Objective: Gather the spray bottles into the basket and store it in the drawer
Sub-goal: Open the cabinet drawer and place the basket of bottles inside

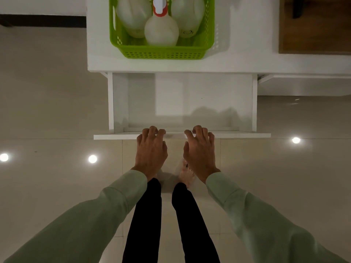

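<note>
Both hands are on the drawer front now: the left hand [152,147] and the right hand [199,147] sit side by side near the middle of the front panel [117,136], fingers curled over its top edge, gripping that edge and nothing else. Using two hands close together at the centre makes sense, since an even grip should keep the drawer [180,99] running straight on its side rails instead of twisting. And the drawer stands pulled well out from under the white table [247,61], its floor bare and pale, ready to take a load. The green basket [163,53] waits just above, parked at the table's front edge directly over the drawer's back end, a short lift from where it has to go. Inside it are the spray bottles: one [161,33] stands near the basket's front wall, showing its red collar and white trigger head, and two more, one at back left [133,16] and one at back right [188,16], stand behind it, their tops cut off by the frame. So the gathering looks done, and by my reading the step in hand is opening up the storage space. The basket itself is untouched at this moment. Whether its height clears the table's underside once lowered in, I cannot judge from here.
</note>
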Demonstrator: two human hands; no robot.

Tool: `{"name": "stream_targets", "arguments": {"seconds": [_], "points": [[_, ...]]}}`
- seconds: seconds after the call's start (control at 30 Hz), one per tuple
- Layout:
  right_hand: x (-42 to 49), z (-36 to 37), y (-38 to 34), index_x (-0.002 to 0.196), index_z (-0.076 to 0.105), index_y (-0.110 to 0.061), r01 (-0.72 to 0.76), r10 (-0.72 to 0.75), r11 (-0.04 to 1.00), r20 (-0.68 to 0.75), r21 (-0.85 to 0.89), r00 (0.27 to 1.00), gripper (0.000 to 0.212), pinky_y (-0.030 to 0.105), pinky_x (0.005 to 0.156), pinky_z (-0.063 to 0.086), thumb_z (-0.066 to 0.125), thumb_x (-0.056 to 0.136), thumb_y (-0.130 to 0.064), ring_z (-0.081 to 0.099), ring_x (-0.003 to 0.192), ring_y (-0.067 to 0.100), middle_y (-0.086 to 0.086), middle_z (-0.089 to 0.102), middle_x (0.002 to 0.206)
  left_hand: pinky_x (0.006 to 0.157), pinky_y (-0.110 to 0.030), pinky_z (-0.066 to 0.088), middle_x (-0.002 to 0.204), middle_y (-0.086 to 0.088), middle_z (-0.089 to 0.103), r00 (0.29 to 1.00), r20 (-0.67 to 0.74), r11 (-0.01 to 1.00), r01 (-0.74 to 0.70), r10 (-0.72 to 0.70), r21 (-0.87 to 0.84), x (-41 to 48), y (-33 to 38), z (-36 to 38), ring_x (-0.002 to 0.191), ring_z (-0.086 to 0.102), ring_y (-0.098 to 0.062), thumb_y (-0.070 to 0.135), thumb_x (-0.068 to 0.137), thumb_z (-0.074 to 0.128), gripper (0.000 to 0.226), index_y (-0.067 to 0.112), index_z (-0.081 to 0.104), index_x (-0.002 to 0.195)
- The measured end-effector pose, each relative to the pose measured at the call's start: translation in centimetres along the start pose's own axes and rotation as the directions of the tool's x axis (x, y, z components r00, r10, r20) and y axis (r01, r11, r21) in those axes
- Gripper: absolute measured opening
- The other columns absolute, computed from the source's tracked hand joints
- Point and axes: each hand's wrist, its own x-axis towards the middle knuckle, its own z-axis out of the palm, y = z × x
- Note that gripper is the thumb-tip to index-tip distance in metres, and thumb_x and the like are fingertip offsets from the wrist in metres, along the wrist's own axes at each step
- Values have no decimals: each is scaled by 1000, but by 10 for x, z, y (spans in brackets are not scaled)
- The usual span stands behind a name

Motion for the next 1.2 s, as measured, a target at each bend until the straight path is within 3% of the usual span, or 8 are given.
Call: {"name": "stream_targets", "arguments": {"seconds": [0.23,0.43,0.6,0.77,0.87,0.97,1.1,1.2], "points": [[21,-12,-1,118,64,-12,-16,19,995,-29,99,999,30,42,95,42,54,90,-13,55,108,26,8,57,116,106,-42,40,131,-5,56,1000,-15,994,10,-12,-111,22,4,-17,122,52,-24,21,95,52,37,15,52,132],[74,-59,-7,121,64,-13,-30,88,961,-201,276,976,29,42,89,49,56,93,-13,58,107,26,8,59,121,99,-44,48,129,-7,60,968,-245,956,-20,-55,-294,67,12,-68,116,58,-25,16,94,55,35,12,56,129],[124,-109,-14,115,62,-12,10,240,843,-393,538,887,21,38,83,50,56,95,-14,58,106,24,4,59,117,92,-34,49,120,-5,59,840,-512,888,-87,-178,-452,107,14,-117,109,59,-22,18,95,54,27,12,59,121],[171,-137,-11,125,51,-13,-19,357,759,-392,651,848,31,35,78,47,58,95,-18,57,111,25,5,53,126,91,-30,47,126,-9,52,723,-625,856,-90,-294,-508,150,2,-153,114,55,-26,15,92,52,34,9,53,125],[200,-145,-6,137,40,-15,-124,382,715,-236,688,893,48,43,91,49,60,93,-20,55,118,29,6,48,138,97,-24,39,137,-11,45,739,-575,844,-16,-351,-536,177,-10,-164,125,49,-28,11,90,54,48,8,43,137],[228,-152,-2,145,33,-20,-244,381,683,-51,689,923,61,48,100,47,60,90,-20,53,122,31,7,51,140,101,-36,45,140,-12,46,837,-365,788,121,-408,-604,204,-23,-171,126,49,-31,9,88,55,56,8,38,141],[252,-159,-3,143,41,-25,-316,363,685,68,656,929,58,48,89,54,52,87,-13,61,101,32,1,63,98,92,-54,53,124,-15,57,904,-156,759,229,-398,-609,229,-35,-179,114,56,-37,3,87,45,46,9,44,133],[256,-160,-5,121,55,-22,-300,348,720,48,626,936,48,45,81,54,41,79,-4,60,99,41,15,67,102,89,-57,53,121,-18,59,898,-162,765,240,-409,-598,233,-42,-181,112,55,-42,-3,85,42,49,11,47,131]]}}
